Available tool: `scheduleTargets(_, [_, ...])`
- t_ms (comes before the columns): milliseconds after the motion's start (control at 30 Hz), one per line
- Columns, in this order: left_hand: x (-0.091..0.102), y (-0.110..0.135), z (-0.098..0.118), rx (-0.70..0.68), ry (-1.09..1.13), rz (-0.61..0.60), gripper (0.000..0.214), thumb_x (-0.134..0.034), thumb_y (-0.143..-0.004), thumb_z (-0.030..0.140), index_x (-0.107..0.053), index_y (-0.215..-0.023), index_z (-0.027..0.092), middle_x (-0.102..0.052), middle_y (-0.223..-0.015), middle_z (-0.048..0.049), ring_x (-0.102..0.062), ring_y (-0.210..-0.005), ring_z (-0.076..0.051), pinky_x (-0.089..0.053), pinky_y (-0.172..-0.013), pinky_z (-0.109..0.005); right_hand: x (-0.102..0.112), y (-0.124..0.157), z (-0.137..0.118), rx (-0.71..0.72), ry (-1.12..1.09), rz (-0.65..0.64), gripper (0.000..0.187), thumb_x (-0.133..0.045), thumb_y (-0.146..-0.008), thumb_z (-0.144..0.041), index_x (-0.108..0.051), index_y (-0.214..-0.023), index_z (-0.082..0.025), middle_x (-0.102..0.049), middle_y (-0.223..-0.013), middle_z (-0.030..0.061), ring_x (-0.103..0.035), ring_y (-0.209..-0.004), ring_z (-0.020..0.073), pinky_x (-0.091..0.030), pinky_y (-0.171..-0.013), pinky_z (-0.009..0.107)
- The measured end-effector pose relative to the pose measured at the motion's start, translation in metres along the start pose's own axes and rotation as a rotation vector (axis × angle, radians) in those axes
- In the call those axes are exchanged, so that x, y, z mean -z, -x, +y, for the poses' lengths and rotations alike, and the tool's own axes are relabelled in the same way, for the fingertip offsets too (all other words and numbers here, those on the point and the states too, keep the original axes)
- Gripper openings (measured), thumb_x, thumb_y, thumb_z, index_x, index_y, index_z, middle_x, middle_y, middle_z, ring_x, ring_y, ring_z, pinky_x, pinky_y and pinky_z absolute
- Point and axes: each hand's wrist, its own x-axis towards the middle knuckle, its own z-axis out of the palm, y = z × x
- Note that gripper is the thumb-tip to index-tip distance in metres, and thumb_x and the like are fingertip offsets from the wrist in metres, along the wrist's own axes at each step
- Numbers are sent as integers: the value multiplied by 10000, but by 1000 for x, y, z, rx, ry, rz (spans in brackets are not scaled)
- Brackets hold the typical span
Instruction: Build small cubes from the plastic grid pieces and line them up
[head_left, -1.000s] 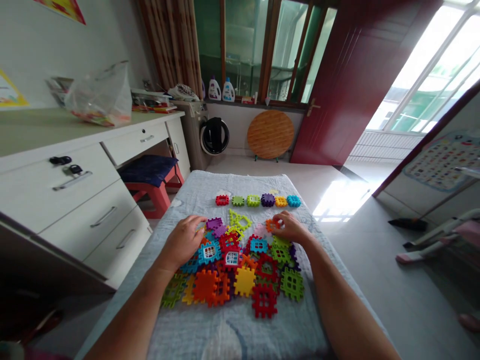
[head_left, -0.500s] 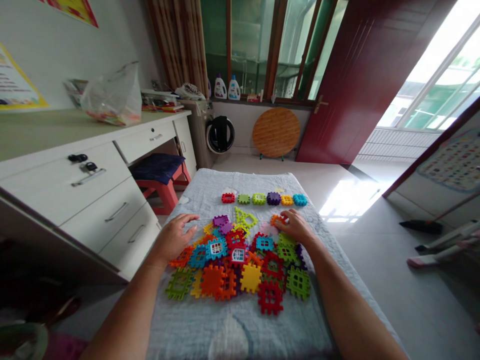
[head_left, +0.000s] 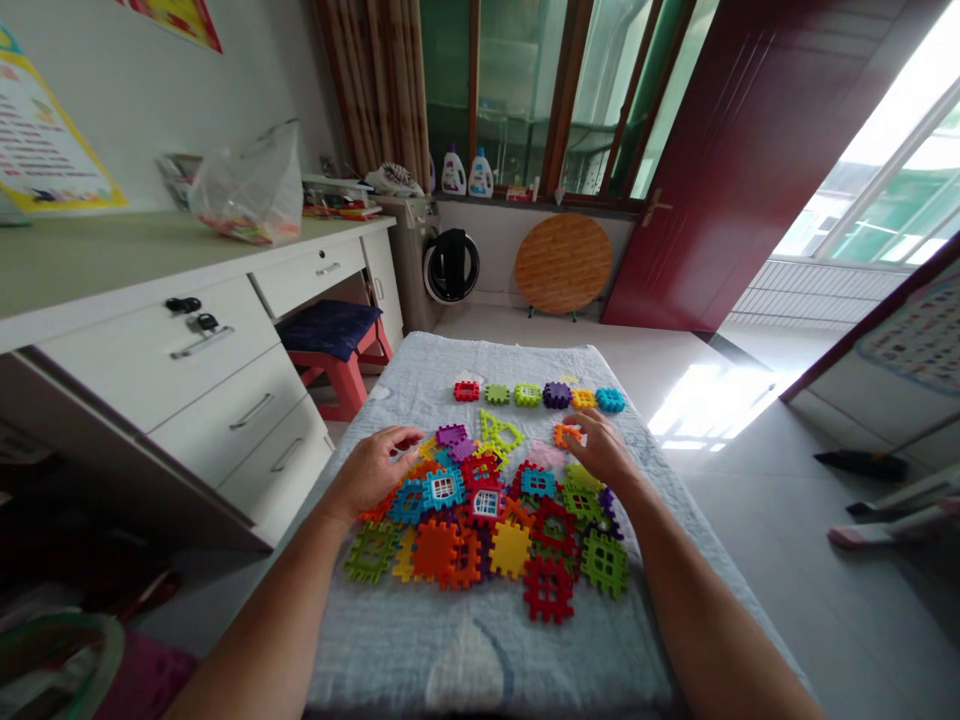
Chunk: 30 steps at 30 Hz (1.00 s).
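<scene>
A pile of interlocking plastic building blocks, flat notched squares in several colours, covers the middle of the cloth, a yellow block [head_left: 510, 549] and a red window block [head_left: 548, 589] among them. At the pile's far right, my right hand [head_left: 602, 448] has its thumb and fingers closed on the edge of an orange block [head_left: 566, 435]. My left hand [head_left: 375, 468] is at the left side of the pile, thumb and fingers apart, holding nothing. The nearest blocks to it are purple [head_left: 452, 435] and blue [head_left: 406, 502]. Lime triangular pieces [head_left: 499, 434] lie between the hands.
Beyond the pile, a row of joined blocks runs from red [head_left: 466, 391] to blue [head_left: 610, 400]. A pale cloth [head_left: 420, 660] covers the table. To the left stand a white desk [head_left: 172, 350] and a pink stool [head_left: 346, 388]; a round wooden tabletop [head_left: 564, 262] leans behind.
The view has turned slightly left, so everything sits a little further right. My left hand has moved slightly inward toward the pile. My right hand stays at the orange block.
</scene>
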Motion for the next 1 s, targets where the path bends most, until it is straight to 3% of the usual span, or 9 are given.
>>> scheduleTargets(100, [-2, 0, 4, 3, 15, -3, 266, -527, -812, 317, -647, -1027, 215, -704, -1014, -37, -656, -904, -174, -535, -788, -291, 8, -1, -31, 162, -115, -91, 169, -562, -816, -221, -661, -951, -194, -647, -946, 70, -564, -920, 209, -426, -860, 376])
scheduleTargets(200, [-2, 1, 9, 10, 24, 1, 261, -529, -809, 325, -649, -1011, 212, -710, -988, -34, -660, -887, -174, -539, -767, -287, 14, 3, -69, 347, -235, -241, 217, -575, -829, -211, -644, -1034, -225, -664, -1046, 51, -571, -979, 200, -417, -896, 390])
scheduleTargets(300, [-1, 1, 13, 11, 39, 12, 250, -536, -802, 320, -652, -988, 201, -710, -979, -36, -663, -875, -173, -541, -771, -280, 12, 10, -100, 465, -264, -355, 379, -642, -813, -339, -580, -1181, -276, -624, -1178, 41, -527, -1081, 219, -405, -935, 408])
scheduleTargets(400, [-2, 1, 14, 1, 60, 18, 242, -537, -801, 296, -653, -988, 193, -709, -980, -39, -663, -878, -170, -537, -807, -283, 2, 17, -117, 473, -213, -360, 607, -687, -758, -448, -494, -1302, -258, -560, -1262, 84, -476, -1122, 255, -387, -957, 435])
scheduleTargets(533, [-3, 2, 14, 4, 88, 30, 252, -526, -809, 293, -652, -1001, 189, -709, -990, -45, -665, -887, -175, -537, -840, -301, -14, 19, -117, 456, -193, -345, 692, -705, -731, -447, -446, -1338, -237, -540, -1253, 108, -457, -1118, 271, -383, -951, 441])
scheduleTargets(767, [-3, 3, 15, 18, 82, 59, 263, -528, -798, 303, -656, -999, 191, -716, -980, -45, -670, -881, -182, -542, -832, -295, -15, 17, -105, 382, -257, -319, 483, -713, -753, -353, -537, -1186, -233, -557, -1063, 69, -518, -953, 204, -418, -836, 350])
scheduleTargets(1000, [-2, 3, 18, -3, 57, 91, 255, -527, -800, 299, -662, -983, 183, -721, -974, -47, -670, -883, -182, -533, -841, -298, -15, 17, -107, 324, -309, -312, 219, -677, -719, -146, -575, -903, -207, -544, -923, 10, -504, -817, 132, -395, -740, 260])
